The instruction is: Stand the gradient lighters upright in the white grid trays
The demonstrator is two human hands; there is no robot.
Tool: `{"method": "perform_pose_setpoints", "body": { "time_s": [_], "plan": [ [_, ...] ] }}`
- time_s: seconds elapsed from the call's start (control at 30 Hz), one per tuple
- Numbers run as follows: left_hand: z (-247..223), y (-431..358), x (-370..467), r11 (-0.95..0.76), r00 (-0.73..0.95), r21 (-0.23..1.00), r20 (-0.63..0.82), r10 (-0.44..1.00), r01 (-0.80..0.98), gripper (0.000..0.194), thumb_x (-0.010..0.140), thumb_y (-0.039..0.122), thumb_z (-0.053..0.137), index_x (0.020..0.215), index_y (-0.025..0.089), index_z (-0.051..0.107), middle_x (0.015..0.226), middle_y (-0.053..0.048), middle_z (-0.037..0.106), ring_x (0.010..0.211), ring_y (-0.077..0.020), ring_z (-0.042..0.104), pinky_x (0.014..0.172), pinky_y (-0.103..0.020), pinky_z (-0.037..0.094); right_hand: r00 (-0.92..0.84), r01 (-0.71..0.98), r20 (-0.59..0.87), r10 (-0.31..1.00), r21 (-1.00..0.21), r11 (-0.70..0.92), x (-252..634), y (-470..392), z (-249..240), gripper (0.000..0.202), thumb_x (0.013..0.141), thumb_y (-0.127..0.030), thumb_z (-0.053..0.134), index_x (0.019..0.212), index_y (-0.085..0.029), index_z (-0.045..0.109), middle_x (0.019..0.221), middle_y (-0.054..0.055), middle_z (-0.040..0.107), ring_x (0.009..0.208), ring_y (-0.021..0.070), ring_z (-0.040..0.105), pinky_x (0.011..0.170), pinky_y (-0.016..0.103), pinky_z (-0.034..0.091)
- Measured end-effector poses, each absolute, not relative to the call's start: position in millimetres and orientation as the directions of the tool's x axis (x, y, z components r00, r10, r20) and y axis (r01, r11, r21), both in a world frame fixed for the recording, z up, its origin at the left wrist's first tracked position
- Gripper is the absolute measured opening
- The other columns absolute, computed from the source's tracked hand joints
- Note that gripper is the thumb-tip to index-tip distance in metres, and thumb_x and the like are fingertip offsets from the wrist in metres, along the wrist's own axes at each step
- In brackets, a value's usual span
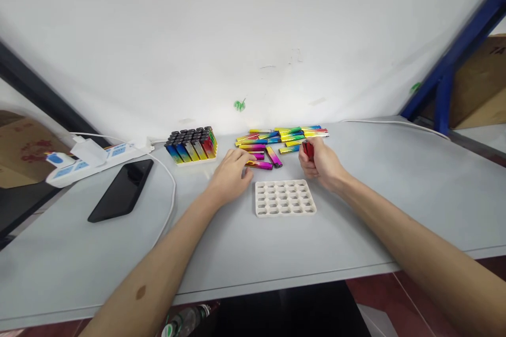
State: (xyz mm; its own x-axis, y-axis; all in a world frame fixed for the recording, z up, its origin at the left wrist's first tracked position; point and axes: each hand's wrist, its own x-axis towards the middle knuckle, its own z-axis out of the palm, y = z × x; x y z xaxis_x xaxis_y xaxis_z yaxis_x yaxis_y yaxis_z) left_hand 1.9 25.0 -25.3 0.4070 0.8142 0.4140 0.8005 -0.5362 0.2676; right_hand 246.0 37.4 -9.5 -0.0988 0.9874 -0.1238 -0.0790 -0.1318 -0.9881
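Note:
My left hand (233,175) is at the left side of the loose pile, its fingers closed on the end of a purple and yellow lighter (261,166). In my right hand (319,160), right of the pile, a red lighter (308,150) is gripped. Between and nearer than the hands lies a white tray (285,183) with rows of slots that hold nothing. Several shiny multicoloured lighters (290,137) lie loose by the wall. A second white tray (196,161), left of them, is filled with upright black-topped lighters (192,145).
On the left of the grey table (300,253) lie a black phone (122,190) and a white power strip (98,164) with plugs and a cable (174,195). The white wall (237,37) stands behind. Below the front edge is a bottle (187,321).

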Motion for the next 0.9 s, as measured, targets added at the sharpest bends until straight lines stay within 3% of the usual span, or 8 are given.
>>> {"method": "perform_pose_setpoints", "body": {
  "time_s": [0.1, 0.17, 0.27, 0.37, 0.5, 0.73, 0.9],
  "plan": [
    [-25.3, 24.5, 1.8, -0.531, 0.415, 0.267, 0.387, 0.823, 0.804, 0.033, 0.088, 0.010, 0.045, 0.114, 0.017, 0.064, 0.116, -0.008, 0.063, 0.113, -0.0251, 0.051, 0.099, -0.042, 0.046, -0.132, -0.092, -0.103, 0.986, -0.989, -0.115, 244.0, 36.9, -13.4, 0.052, 0.095, -0.057, 0.035, 0.059, -0.021, 0.046, 0.052, -0.005, 0.028, 0.043, 0.0087, 0.020, 0.041, 0.025, 0.017],
    [-25.7, 24.5, 1.4, -0.532, 0.429, 0.252, 0.368, 0.825, 0.808, 0.036, 0.086, 0.008, 0.045, 0.115, 0.018, 0.064, 0.118, -0.008, 0.063, 0.114, -0.0253, 0.050, 0.100, -0.042, 0.046, -0.160, -0.113, -0.036, 0.986, -0.992, -0.055, 242.1, 35.2, -14.4, 0.050, 0.095, -0.060, 0.037, 0.071, -0.021, 0.056, 0.060, -0.003, 0.040, 0.048, 0.0102, 0.035, 0.045, 0.025, 0.030],
    [-26.3, 24.5, 1.2, -0.539, 0.459, 0.216, 0.330, 0.825, 0.814, 0.041, 0.085, 0.007, 0.045, 0.120, 0.018, 0.063, 0.121, -0.008, 0.062, 0.116, -0.0263, 0.049, 0.102, -0.043, 0.045, -0.216, -0.036, 0.121, 0.969, -0.993, 0.116, 238.2, 29.0, -10.3, 0.042, 0.095, -0.058, 0.047, 0.081, -0.021, 0.062, 0.075, 0.000, 0.056, 0.068, 0.0138, 0.053, 0.067, 0.029, 0.045],
    [-25.9, 24.3, 1.6, -0.529, 0.467, 0.177, 0.298, 0.832, 0.830, 0.041, 0.086, 0.010, 0.046, 0.124, 0.018, 0.061, 0.120, -0.009, 0.062, 0.114, -0.0275, 0.050, 0.100, -0.045, 0.046, -0.332, 0.117, 0.225, 0.916, -0.954, 0.277, 232.4, 20.0, -1.3, 0.031, 0.090, -0.050, 0.062, 0.081, -0.021, 0.065, 0.082, 0.000, 0.062, 0.076, 0.0143, 0.055, 0.077, 0.030, 0.044],
    [-23.8, 24.1, 2.7, -0.504, 0.450, 0.145, 0.291, 0.844, 0.851, 0.029, 0.090, 0.019, 0.050, 0.116, 0.018, 0.062, 0.113, -0.010, 0.062, 0.109, -0.0284, 0.052, 0.095, -0.045, 0.046, -0.426, 0.095, 0.265, 0.865, -0.938, 0.333, 221.3, 12.5, 1.2, 0.023, 0.087, -0.042, 0.067, 0.080, -0.021, 0.065, 0.080, 0.000, 0.065, 0.077, 0.0158, 0.060, 0.079, 0.033, 0.047],
    [-22.7, 24.3, 5.5, -0.471, 0.426, 0.098, 0.296, 0.855, 0.877, 0.018, 0.093, 0.022, 0.050, 0.106, 0.019, 0.063, 0.107, -0.009, 0.064, 0.104, -0.0289, 0.053, 0.088, -0.044, 0.046, -0.405, 0.134, 0.279, 0.871, -0.924, 0.358, 207.5, 11.8, -15.0, 0.025, 0.087, -0.039, 0.068, 0.104, -0.022, 0.063, 0.088, 0.003, 0.075, 0.084, 0.0210, 0.070, 0.080, 0.038, 0.053],
    [-23.4, 25.1, 6.3, -0.473, 0.427, 0.099, 0.301, 0.853, 0.875, 0.018, 0.095, 0.021, 0.046, 0.101, 0.020, 0.063, 0.103, -0.008, 0.068, 0.100, -0.0282, 0.056, 0.085, -0.045, 0.045, -0.398, 0.219, 0.340, 0.852, -0.866, 0.449, 207.7, 9.6, -14.5, 0.022, 0.088, -0.038, 0.067, 0.104, -0.024, 0.064, 0.094, 0.003, 0.075, 0.086, 0.0204, 0.071, 0.082, 0.037, 0.054]
  ]
}}
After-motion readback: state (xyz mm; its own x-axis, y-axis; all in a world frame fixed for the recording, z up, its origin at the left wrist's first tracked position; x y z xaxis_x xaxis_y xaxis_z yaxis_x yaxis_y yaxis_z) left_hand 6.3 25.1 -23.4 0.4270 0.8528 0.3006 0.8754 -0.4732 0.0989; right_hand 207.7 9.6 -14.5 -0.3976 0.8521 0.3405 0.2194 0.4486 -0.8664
